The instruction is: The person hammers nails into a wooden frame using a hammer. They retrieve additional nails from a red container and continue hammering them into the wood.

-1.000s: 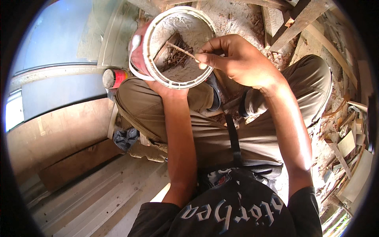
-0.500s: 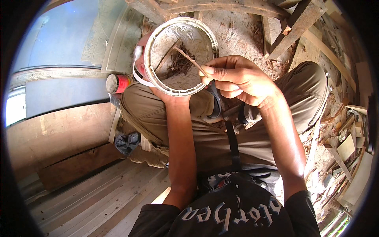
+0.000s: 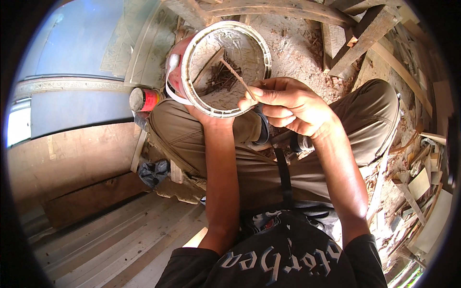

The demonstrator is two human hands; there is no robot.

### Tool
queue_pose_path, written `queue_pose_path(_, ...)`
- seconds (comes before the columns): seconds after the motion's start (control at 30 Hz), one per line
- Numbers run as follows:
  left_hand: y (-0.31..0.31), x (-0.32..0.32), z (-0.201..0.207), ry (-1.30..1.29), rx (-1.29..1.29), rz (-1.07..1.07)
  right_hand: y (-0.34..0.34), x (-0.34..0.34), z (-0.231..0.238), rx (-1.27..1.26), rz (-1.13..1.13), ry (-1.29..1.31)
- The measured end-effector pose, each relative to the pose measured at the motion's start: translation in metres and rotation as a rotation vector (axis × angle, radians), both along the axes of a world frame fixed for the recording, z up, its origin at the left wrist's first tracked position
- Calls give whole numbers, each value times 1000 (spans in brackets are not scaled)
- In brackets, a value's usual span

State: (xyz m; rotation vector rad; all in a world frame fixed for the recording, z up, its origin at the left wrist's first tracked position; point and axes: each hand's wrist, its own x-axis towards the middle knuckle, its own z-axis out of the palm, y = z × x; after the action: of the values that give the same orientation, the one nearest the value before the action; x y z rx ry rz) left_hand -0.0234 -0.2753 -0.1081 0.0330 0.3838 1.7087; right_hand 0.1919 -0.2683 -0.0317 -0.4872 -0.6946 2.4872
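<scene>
A pail (image 3: 188,98) with a whitish rim and reddish outer wall is tipped so its mouth faces me. Its white handle hangs on the left side. My left hand (image 3: 205,116) supports it from below at the near edge, the fingers mostly hidden behind the wall. Inside lies a heap of thin rusty nails (image 3: 229,77) on a dusty, pale bottom. Over the rim's right side, my right hand (image 3: 290,103) pinches one long rusty nail (image 3: 236,76) between thumb and fingers. The nail slants up and left across the mouth.
A small red can (image 3: 145,100) lies beside my left knee, near a dark crumpled plastic bag (image 3: 154,173). Wooden beams (image 3: 362,41) stand at the far right, and wood scraps (image 3: 420,185) are piled on the right. Corrugated metal sheet (image 3: 125,235) covers the lower left.
The pail has shifted slightly to the right in view. My right hand, still pinching the nail, has moved slightly right and down.
</scene>
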Motion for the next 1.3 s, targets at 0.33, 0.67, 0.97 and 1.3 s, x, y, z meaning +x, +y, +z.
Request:
queue_pose_path(0.33,6,-5,2,77,62,26,15,27,-7,135,-204,272)
queue_pose_path(0.67,4,-3,0,150,71,54,22,81,-15,400,-406,133)
queue_pose_path(0.97,0,-2,-6,190,61,74,23,69,-26,323,-569,-148)
queue_pose_path(1.3,-3,-2,-7,213,56,87,11,51,-13,166,-667,-96)
